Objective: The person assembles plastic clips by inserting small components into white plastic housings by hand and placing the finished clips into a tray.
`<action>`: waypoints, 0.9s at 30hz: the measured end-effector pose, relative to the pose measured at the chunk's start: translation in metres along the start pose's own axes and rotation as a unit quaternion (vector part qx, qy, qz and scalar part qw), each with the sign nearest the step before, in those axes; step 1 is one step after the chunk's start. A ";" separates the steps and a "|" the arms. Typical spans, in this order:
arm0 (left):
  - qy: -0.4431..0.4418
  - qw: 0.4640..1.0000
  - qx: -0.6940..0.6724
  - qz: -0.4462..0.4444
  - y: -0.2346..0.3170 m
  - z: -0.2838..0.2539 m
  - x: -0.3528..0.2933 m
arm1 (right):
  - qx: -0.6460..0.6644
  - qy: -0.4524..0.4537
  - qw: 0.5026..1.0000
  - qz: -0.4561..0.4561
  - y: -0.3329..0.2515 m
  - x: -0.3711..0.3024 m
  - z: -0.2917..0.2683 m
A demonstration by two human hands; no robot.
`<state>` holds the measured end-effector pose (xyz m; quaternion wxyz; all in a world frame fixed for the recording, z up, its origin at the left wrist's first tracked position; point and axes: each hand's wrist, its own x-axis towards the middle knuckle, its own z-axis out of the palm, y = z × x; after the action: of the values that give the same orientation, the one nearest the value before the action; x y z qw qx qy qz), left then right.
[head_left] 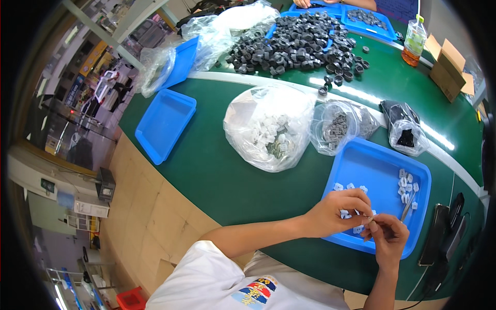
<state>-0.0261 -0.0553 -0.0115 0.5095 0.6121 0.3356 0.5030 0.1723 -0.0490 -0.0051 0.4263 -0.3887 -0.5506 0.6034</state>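
Observation:
My left hand and my right hand meet over the near part of a blue tray. Their fingertips pinch a small pale piece, mostly covered by the fingers. Small white plastic parts lie in a group at the tray's right side, and others lie around my left hand. Just beyond my right hand is a slim metal tool like tweezers; I cannot tell whether it touches the hand.
Behind the tray stand a clear bag of white parts, a bag of grey parts and a bag with black contents. An empty blue tray lies left. Black caps are heaped at the far side, near another person's hands.

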 end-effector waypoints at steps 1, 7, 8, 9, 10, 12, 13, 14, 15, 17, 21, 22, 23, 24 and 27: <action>-0.003 1.000 -0.015 -0.016 -0.002 0.000 0.001 | -0.023 0.001 1.000 0.010 -0.001 0.002 0.000; 0.033 0.995 -0.056 -0.072 -0.003 -0.001 0.006 | -0.021 0.032 0.999 0.019 -0.004 0.002 0.003; 0.035 0.996 -0.044 -0.070 -0.003 -0.003 0.003 | -0.076 -0.015 0.997 -0.005 -0.002 0.006 -0.001; 0.046 0.995 -0.055 -0.076 -0.004 -0.004 0.000 | -0.083 -0.026 0.996 -0.024 0.002 0.010 0.000; 0.053 0.993 -0.068 -0.080 -0.002 -0.004 -0.001 | -0.078 -0.031 0.996 -0.023 -0.001 0.013 0.002; 0.038 0.989 -0.099 -0.099 -0.005 -0.004 -0.002 | -0.086 -0.011 0.996 -0.016 -0.001 0.013 -0.002; 0.022 0.989 -0.111 -0.098 -0.007 -0.003 -0.001 | -0.068 -0.021 0.997 -0.012 0.002 0.014 -0.004; 0.029 0.987 -0.110 -0.114 -0.009 0.000 0.002 | -0.048 -0.033 0.998 -0.008 0.003 0.013 -0.007; 0.043 0.985 -0.102 -0.131 -0.008 0.001 0.001 | -0.050 -0.026 0.998 -0.007 0.003 0.012 -0.008; 0.037 0.988 -0.088 -0.123 -0.011 0.001 0.001 | -0.040 -0.027 0.999 -0.017 0.003 0.010 -0.009; 0.047 0.992 -0.058 -0.102 -0.012 0.004 -0.002 | -0.061 -0.027 0.997 -0.040 0.003 0.010 -0.011; 0.045 0.992 -0.060 -0.103 -0.011 0.003 -0.003 | -0.056 -0.031 0.997 -0.041 0.002 0.010 -0.011; 0.039 0.988 -0.071 -0.130 -0.010 0.003 -0.003 | -0.052 -0.034 0.997 -0.042 0.002 0.010 -0.012; 0.034 0.984 -0.082 -0.157 -0.009 0.002 -0.003 | -0.052 -0.033 0.997 -0.040 0.002 0.011 -0.014; 0.011 0.986 -0.034 -0.162 -0.003 0.003 -0.002 | -0.129 -0.051 0.985 -0.100 0.003 0.013 -0.018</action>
<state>-0.0234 -0.0575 -0.0152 0.6009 0.5264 0.4185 0.4320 0.1841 -0.0305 -0.0097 0.4020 -0.3522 -0.6806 0.5012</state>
